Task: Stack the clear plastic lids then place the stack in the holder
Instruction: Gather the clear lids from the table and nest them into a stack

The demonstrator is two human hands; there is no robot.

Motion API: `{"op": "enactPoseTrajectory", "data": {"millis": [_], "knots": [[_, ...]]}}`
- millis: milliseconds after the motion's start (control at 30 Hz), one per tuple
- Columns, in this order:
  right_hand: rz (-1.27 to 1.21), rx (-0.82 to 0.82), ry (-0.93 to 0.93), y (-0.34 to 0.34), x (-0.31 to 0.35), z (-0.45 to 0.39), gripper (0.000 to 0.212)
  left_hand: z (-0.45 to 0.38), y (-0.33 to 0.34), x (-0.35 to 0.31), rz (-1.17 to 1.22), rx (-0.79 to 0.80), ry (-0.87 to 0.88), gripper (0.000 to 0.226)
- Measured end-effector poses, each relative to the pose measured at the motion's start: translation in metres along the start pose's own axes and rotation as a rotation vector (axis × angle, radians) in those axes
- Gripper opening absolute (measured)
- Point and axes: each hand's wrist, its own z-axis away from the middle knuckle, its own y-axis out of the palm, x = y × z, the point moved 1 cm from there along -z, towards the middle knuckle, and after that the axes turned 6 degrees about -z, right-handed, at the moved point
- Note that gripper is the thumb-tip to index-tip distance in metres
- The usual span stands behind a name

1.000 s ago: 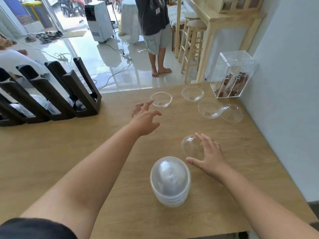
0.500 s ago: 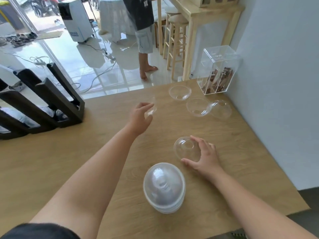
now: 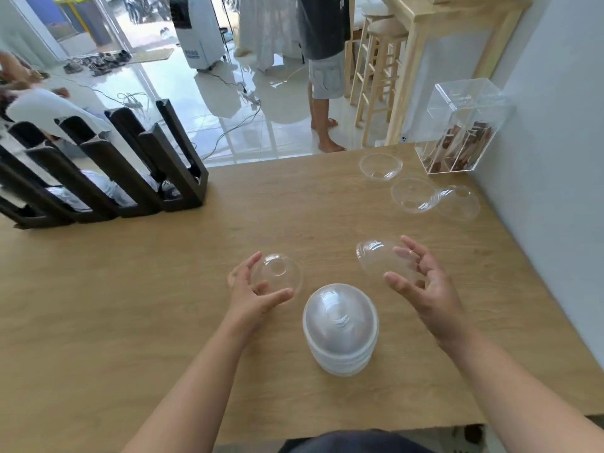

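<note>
A stack of clear dome lids point(image 3: 340, 328) stands on the wooden table point(image 3: 130, 305) between my hands. My left hand point(image 3: 253, 291) grips one clear dome lid point(image 3: 281, 274), hole facing up, just left of the stack. My right hand point(image 3: 421, 282) holds another clear dome lid point(image 3: 379, 259), tilted on its side, above the table right of the stack. Three loose lids lie at the far right: one point(image 3: 380, 166) near the table's far edge, one point(image 3: 412, 195) beside it, and one point(image 3: 457, 202) overlapping that. The black slotted holder point(image 3: 170, 165) stands at the far left.
A clear acrylic box point(image 3: 461, 125) with brown items stands in the far right corner against the white wall point(image 3: 555, 142). Beyond the table a person point(image 3: 323, 44) stands on the tiled floor near wooden stools point(image 3: 379, 60) and a white cooler point(image 3: 199, 31).
My left hand has drawn back from the far side with a lid in it, down to the stack's left. My right hand has lifted its lid off the table and tilted it.
</note>
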Motion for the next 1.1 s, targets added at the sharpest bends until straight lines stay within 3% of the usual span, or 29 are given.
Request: {"op": "enactPoseTrajectory", "data": {"millis": [100, 267, 500, 733, 1100], "knots": [[0.116, 0.145, -0.148, 0.012, 0.039, 0.018, 0.078, 0.009, -0.008, 0.004, -0.203, -0.036, 0.081, 0.097], [0.434, 0.364, -0.429, 0.041, 0.057, 0.035, 0.081, 0.023, -0.013, 0.014, -0.295, -0.183, 0.123, 0.096], [0.581, 0.46, -0.371, 0.04, 0.038, 0.037, 0.081, 0.053, -0.021, -0.006, -0.119, -0.222, 0.185, 0.094], [0.491, 0.451, -0.393, 0.04, 0.026, 0.04, 0.081, 0.097, -0.025, -0.047, -0.019, -0.152, 0.329, 0.091], [0.342, 0.4, -0.423, 0.04, 0.009, 0.047, 0.084, 0.118, 0.01, -0.059, -0.214, 0.0, 0.525, 0.086]]}}
